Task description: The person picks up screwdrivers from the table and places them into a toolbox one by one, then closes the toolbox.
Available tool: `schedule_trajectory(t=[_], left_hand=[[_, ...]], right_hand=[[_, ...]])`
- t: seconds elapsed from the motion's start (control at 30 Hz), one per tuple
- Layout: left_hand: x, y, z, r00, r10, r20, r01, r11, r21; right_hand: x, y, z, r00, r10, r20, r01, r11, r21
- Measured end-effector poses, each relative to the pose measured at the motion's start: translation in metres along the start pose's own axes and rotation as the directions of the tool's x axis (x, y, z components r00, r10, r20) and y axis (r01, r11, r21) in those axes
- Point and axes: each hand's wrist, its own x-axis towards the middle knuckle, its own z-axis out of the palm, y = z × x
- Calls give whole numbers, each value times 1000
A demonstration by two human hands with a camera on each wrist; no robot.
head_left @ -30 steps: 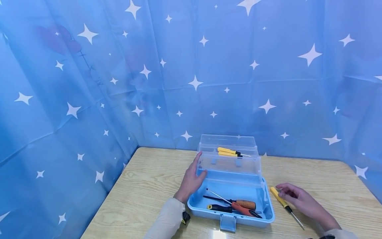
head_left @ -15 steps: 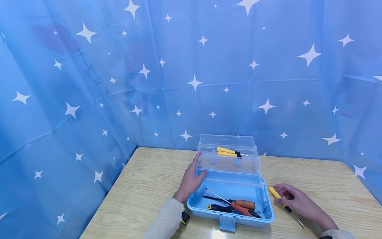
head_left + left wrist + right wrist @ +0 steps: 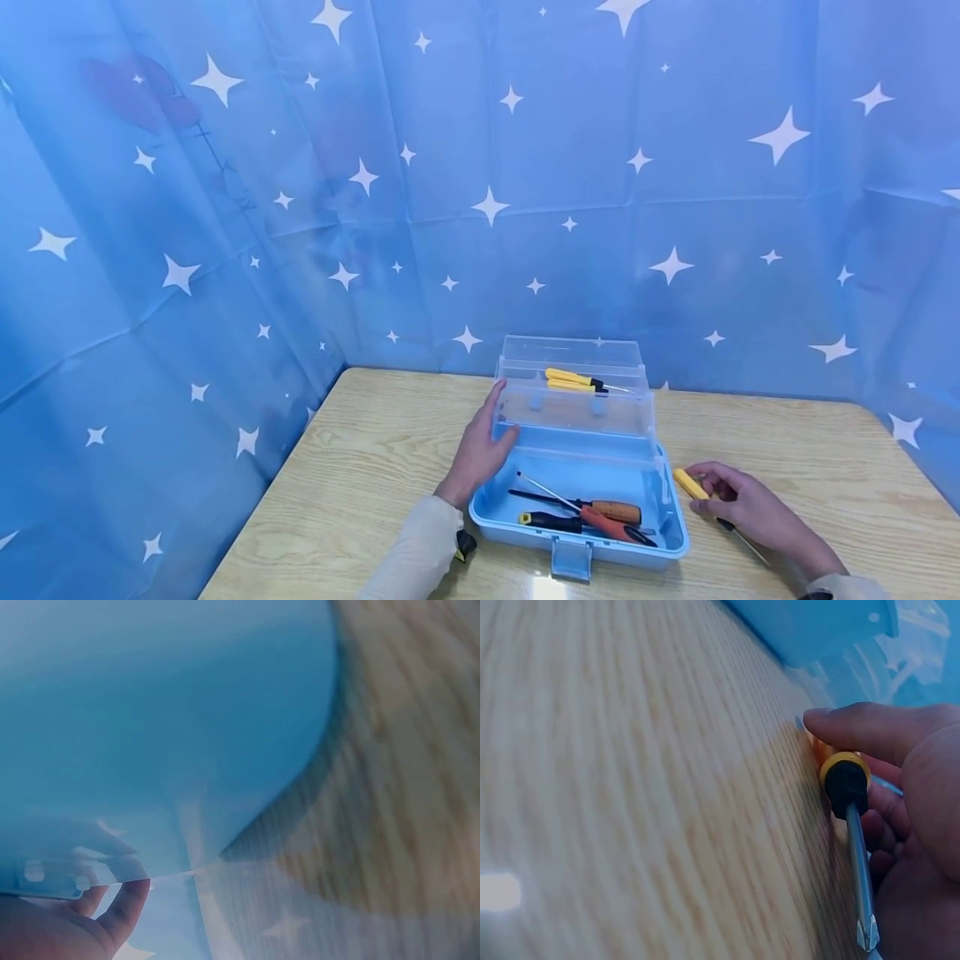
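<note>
A light-blue toolbox [image 3: 487, 527] stands with its clear lid [image 3: 570, 350] raised. Inside it lie an orange-handled screwdriver [image 3: 617, 512], a red-and-black screwdriver [image 3: 607, 527] and a black-handled tool [image 3: 551, 522]. My left hand [image 3: 480, 454] rests at the left edge of the lid, thumb spread and fingers extended; the left wrist view shows its fingertips by the clear plastic. Right of the box, my right hand [image 3: 742, 504] pinches a yellow-and-black screwdriver [image 3: 846, 776] between thumb and fingers, its cross-tip shaft pointing back toward the wrist, close over the table.
Two yellow-handled screwdrivers [image 3: 573, 381] lie in the clear upper part at the back. The open blue latch [image 3: 572, 560] hangs off the box's front. The wooden table [image 3: 360, 467] ends at a starry blue curtain [image 3: 420, 208].
My right hand has moved slightly left and its fingers have come onto the yellow screwdriver's handle. The shaft has shifted a little. My left hand and the toolbox stay as they were.
</note>
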Motion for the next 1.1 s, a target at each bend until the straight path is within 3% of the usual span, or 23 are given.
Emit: schedule_trajectory(t=[0.3,0.53,0.77,1.1], left_hand=[[0,0,1,1000,-17,6,17,1000,-5],[0,0,-1,1000,25,5,-25,999,-30],[0,0,1,1000,-4,16,4,999,-43],[-1,-1,0,1000,25,5,-25,999,-35]], right_hand=[[-1,3,2,999,-32,-31,31,999,-26],[0,4,2,997,-61,-40,60,998,-23],[0,2,0,998,-32,-45,31,999,-26],[0,-3,-2,998,-5,-56,3,999,-41]])
